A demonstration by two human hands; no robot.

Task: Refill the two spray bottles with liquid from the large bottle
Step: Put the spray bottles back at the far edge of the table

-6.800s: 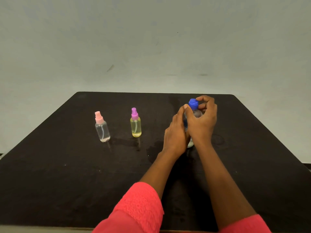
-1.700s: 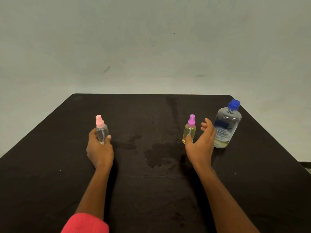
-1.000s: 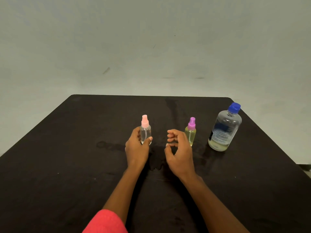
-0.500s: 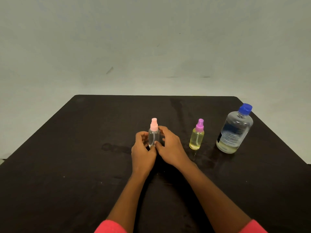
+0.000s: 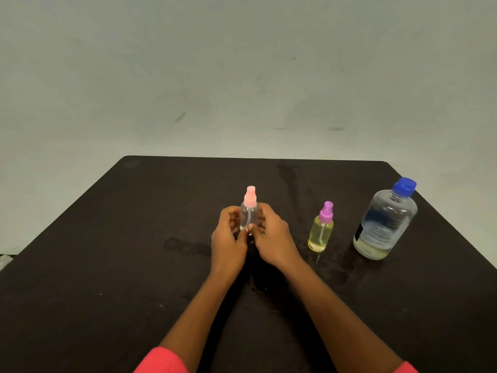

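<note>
A: What are the hands doing?
B: The left hand (image 5: 228,238) and the right hand (image 5: 271,238) both wrap around the pink-capped spray bottle (image 5: 249,211), fingers closed on its clear body, holding it upright on the black table (image 5: 107,265).

A: And the rest, measured from that bottle?
B: Just to its right stands the purple-capped spray bottle (image 5: 321,230), filled with yellowish liquid. Farther right, well apart, is the large bottle (image 5: 384,222), blue cap on, a little liquid at its bottom. Wet smears (image 5: 188,244) lie to the left of the hands.
</note>
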